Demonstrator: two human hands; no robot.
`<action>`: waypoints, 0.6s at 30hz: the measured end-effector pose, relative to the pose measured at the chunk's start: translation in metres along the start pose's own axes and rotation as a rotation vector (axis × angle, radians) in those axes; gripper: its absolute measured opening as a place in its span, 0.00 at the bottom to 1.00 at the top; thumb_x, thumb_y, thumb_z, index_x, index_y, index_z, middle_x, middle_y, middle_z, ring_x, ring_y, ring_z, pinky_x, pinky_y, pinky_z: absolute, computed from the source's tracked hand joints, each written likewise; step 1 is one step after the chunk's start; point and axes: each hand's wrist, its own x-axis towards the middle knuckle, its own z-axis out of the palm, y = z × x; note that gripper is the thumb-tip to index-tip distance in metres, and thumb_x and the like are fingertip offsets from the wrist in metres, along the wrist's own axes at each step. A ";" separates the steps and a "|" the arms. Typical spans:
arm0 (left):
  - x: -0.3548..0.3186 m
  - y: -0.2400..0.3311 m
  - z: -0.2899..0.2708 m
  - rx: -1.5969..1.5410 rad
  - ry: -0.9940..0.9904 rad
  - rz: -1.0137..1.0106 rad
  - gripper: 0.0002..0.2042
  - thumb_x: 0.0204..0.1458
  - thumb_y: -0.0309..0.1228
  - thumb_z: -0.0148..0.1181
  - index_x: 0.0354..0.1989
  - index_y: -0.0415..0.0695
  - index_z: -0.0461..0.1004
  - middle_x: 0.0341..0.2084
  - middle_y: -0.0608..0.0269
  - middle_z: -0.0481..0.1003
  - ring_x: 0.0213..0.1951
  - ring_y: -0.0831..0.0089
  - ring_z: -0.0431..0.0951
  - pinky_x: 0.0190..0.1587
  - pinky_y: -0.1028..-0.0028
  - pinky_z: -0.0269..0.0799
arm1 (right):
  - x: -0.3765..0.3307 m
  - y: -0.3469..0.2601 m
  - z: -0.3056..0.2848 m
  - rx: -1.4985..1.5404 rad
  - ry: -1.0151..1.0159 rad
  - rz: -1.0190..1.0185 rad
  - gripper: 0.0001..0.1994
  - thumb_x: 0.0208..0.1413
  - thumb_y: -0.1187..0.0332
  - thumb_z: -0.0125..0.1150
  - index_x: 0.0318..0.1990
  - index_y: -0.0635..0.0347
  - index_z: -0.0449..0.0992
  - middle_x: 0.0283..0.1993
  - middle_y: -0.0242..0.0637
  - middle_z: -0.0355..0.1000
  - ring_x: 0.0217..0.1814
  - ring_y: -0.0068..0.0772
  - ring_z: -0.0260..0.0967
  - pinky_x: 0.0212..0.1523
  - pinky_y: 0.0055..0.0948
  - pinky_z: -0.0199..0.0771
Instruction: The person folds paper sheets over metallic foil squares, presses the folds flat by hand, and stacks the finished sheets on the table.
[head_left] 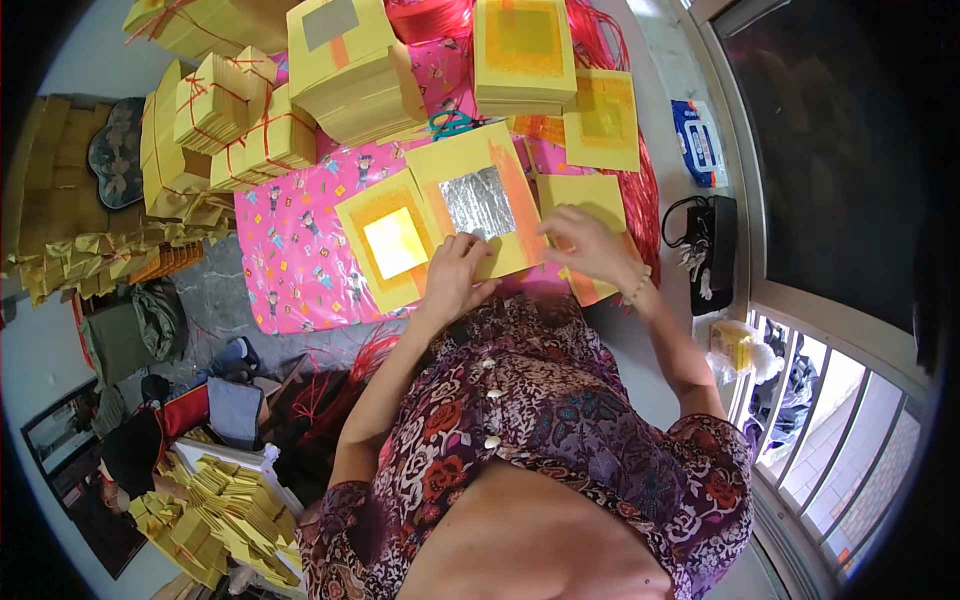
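At frame centre my left hand (455, 272) pinches the silver-foil yellow sheet (480, 200), fingers closed on its lower edge; my right hand (588, 245) rests half-open, fingers spread, on another yellow sheet (580, 195).

The person wears a short-sleeved blouse (560, 420) in purple, red and white floral print, small white buttons (490, 395) down its front, and a beaded bracelet (640, 287) on the right wrist.
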 end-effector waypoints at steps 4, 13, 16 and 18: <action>0.003 0.004 -0.004 -0.026 0.025 -0.018 0.22 0.38 0.33 0.74 0.44 0.43 0.74 0.42 0.58 0.72 0.43 0.55 0.73 0.46 0.60 0.71 | 0.004 -0.003 0.015 -0.244 -0.237 -0.328 0.11 0.51 0.66 0.68 0.39 0.57 0.72 0.39 0.35 0.69 0.45 0.41 0.69 0.45 0.35 0.71; 0.006 -0.009 -0.004 -0.338 0.029 -0.193 0.08 0.44 0.31 0.74 0.31 0.44 0.84 0.38 0.63 0.79 0.37 0.70 0.80 0.39 0.73 0.77 | 0.021 0.009 0.009 -0.094 -0.323 -0.276 0.08 0.53 0.65 0.67 0.32 0.59 0.76 0.33 0.34 0.70 0.37 0.39 0.70 0.39 0.34 0.71; 0.007 -0.011 -0.003 -0.440 -0.014 -0.328 0.08 0.45 0.31 0.74 0.33 0.43 0.84 0.38 0.65 0.79 0.36 0.76 0.79 0.38 0.76 0.75 | 0.026 0.010 0.007 -0.024 -0.403 -0.181 0.08 0.55 0.65 0.65 0.33 0.60 0.78 0.34 0.35 0.72 0.33 0.36 0.70 0.36 0.33 0.70; 0.008 -0.011 -0.003 -0.446 -0.044 -0.358 0.08 0.46 0.31 0.73 0.33 0.42 0.84 0.37 0.66 0.78 0.35 0.79 0.78 0.38 0.78 0.74 | 0.027 0.012 0.007 -0.010 -0.419 -0.160 0.08 0.55 0.65 0.64 0.34 0.61 0.78 0.34 0.35 0.72 0.33 0.35 0.70 0.35 0.32 0.70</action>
